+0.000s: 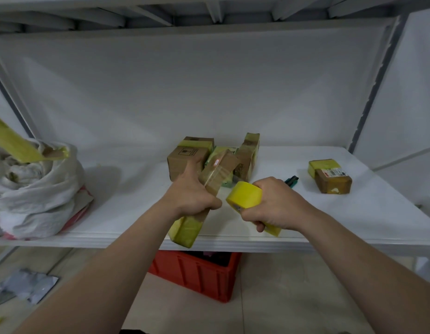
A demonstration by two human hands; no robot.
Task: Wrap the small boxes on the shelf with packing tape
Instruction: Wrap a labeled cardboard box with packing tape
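White steel shelving fills the view, with a pale wall behind it. Its white shelf board (353, 213) is smooth and flat, a firm place to press a box against. Under it sits a red plastic crate (197, 273) on a pale tiled floor, where a crumpled grey foil bag (28, 285) lies at the left.

The long, narrow brown cardboard box (221, 169) is held above the shelf's front edge, tilted, with its near end already banded in yellow. The left hand (192, 196) is curled around its middle, thumb on top. It looks light and stiff, though thin card like this probably dents at the corners if squeezed. A glossy clear strip crosses it near the thumb and is likely slippery, so the bare card at mid-length seems the best hold, leaving both ends free for taping.

The right hand (279, 206) is clamped around the yellow roll of packing tape (245, 195), just beside the box. A yellow piece shows below the fingers; I cannot tell whether it is the free end. The roll should be light and rigid, its loose end sticky.

Behind the hands is a cluster of partly taped cardboard boxes (185, 160). At the right are a flat taped box with a label (332, 175) and a dark cutter-like tool (291, 180). A crumpled white sack (33, 189) sits at the left.
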